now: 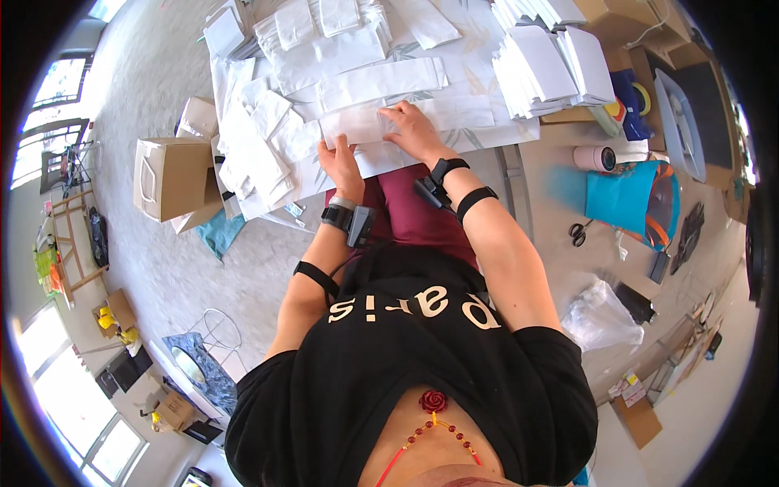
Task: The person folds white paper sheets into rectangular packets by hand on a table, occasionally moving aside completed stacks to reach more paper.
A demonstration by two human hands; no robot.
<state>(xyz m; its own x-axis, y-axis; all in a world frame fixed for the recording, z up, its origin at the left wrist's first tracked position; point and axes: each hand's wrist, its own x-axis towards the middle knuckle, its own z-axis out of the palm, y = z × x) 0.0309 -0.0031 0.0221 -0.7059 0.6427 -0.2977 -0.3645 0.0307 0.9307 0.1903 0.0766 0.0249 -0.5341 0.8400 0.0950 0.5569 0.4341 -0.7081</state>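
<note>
A small thin white sheet (354,127), partly see-through, lies at the near edge of the table between my hands; whether it is paper or plastic I cannot tell. My left hand (341,169) pinches its near left edge with fingertips and thumb. At its right end, my right hand (415,134) grips it, the forefinger on the far side and the thumb nearer me. A long flat white strip (462,111) runs to the right from under my right hand. Just beyond lies another flat white strip (381,83). Loose white pieces (258,154) are heaped left of my left hand.
Folded white stacks (540,69) stand at the table's right, with more white piles (320,53) at the back. A cardboard box (174,178) is left of the table. On the right are a pink cup (595,158), a turquoise bag (621,199) and black scissors (578,234).
</note>
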